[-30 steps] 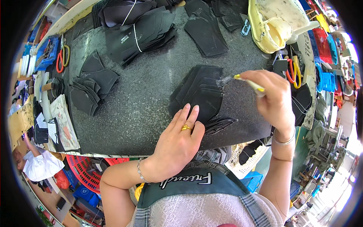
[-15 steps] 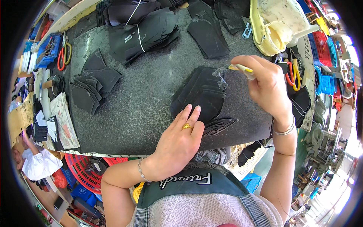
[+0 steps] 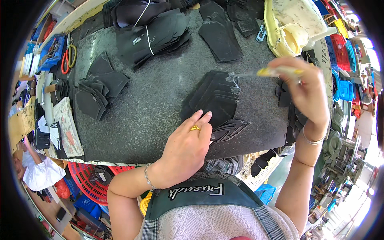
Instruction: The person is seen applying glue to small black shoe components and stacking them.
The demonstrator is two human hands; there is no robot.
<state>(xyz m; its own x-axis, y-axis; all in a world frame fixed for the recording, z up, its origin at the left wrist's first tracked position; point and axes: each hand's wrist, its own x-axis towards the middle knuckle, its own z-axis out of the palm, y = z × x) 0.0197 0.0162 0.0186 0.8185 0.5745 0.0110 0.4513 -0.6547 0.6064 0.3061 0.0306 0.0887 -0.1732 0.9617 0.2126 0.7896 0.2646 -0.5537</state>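
Observation:
A fanned stack of thin black fabric or leather pieces (image 3: 218, 98) lies on the dark worktable, their edges stepped. My left hand (image 3: 188, 140), with a ring on one finger, rests its outstretched fingertips on the stack's near edge. To the right, my right hand (image 3: 302, 86) is lifted and smeared by motion. It grips a small yellow-and-white glue brush (image 3: 276, 72), whose blurred tip points left at the stack. A clear, stringy smear of glue (image 3: 234, 79) sits on the stack's upper right corner. Below it are several folded black pieces (image 3: 232, 130), beside my left fingertips.
A cream glue-stained container (image 3: 294, 34) stands at the far right. Tied black bundles (image 3: 156, 38) lie at the back, with another black pile (image 3: 98, 92) at left. Orange-handled scissors (image 3: 66, 60) rest near a blue basket (image 3: 51, 54). A red basket (image 3: 82, 176) is below the table edge.
My right hand has swung right with the brush, drawing its tip away from the stack's corner. My left hand has shifted very slightly down and left, still on the stack.

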